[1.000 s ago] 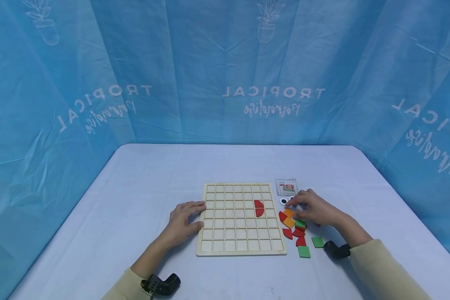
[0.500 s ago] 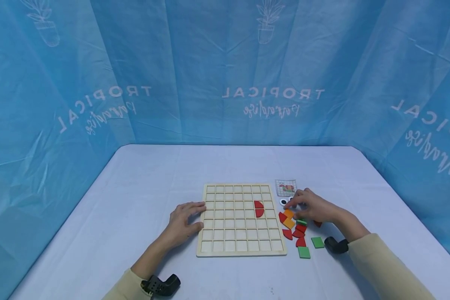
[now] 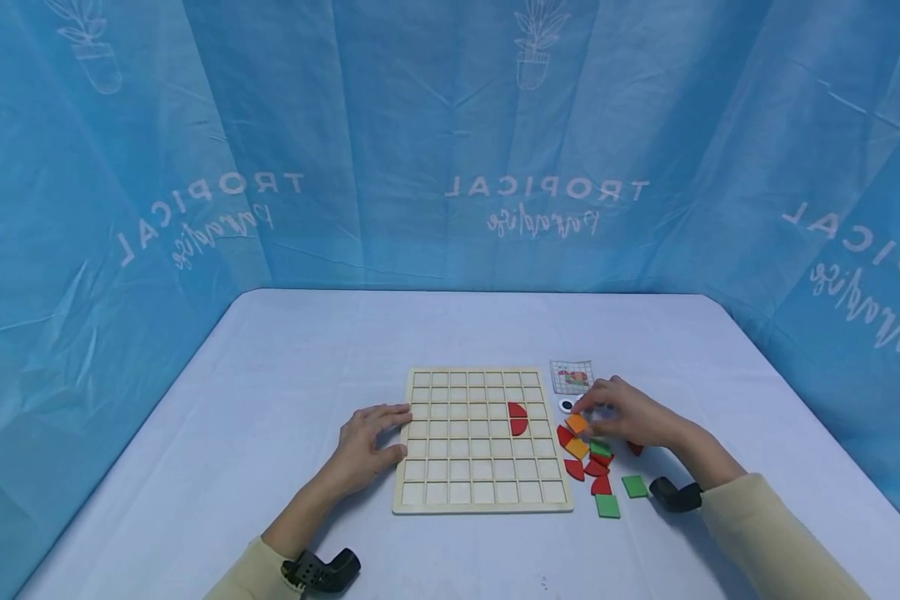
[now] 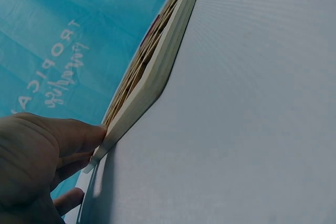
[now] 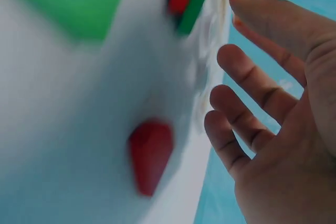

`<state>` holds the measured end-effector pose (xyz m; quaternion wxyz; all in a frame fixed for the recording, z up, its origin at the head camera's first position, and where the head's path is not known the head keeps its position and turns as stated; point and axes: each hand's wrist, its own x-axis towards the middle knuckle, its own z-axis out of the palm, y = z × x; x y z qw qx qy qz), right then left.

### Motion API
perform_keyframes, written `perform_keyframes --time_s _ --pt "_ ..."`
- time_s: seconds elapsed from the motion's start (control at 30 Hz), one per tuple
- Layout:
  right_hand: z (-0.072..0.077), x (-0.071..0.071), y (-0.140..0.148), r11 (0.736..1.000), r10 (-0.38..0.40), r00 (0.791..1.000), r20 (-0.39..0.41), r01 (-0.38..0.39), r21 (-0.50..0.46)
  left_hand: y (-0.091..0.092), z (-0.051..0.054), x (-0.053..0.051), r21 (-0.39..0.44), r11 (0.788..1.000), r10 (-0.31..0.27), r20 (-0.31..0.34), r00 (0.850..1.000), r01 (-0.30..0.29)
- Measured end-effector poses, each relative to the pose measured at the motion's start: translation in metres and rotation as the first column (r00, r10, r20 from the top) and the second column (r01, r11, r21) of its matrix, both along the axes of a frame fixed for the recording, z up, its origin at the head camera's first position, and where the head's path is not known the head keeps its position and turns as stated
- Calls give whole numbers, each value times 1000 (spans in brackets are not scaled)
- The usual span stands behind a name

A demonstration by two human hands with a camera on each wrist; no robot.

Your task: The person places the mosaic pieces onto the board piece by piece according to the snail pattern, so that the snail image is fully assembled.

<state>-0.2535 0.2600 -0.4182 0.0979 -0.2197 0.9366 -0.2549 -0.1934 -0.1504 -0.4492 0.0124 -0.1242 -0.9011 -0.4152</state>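
your right hand (image 3: 632,416) pinches an orange tile (image 3: 577,424); your left hand (image 3: 366,446), loosely spread, touches the grid board (image 3: 459,448) at its left edge.

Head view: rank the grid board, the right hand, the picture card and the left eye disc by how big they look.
Largest to smallest, as they look there:
1. grid board
2. right hand
3. picture card
4. left eye disc
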Motion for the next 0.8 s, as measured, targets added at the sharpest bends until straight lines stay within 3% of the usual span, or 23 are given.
perform_keyframes --time_s 0.3,0.57,0.8 --pt "15 11 -36 996 -46 992 -116 37 -80 -1 0 0 4 1000 -6 3 1000 6" --pt "12 12 -71 984 -140 979 -151 120 -134 0 1 0 -4 1000 -5 -12 1000 5" --pt "7 7 -96 976 -172 971 -168 145 -161 0 1 1 1 1000 -5 -6 1000 5"
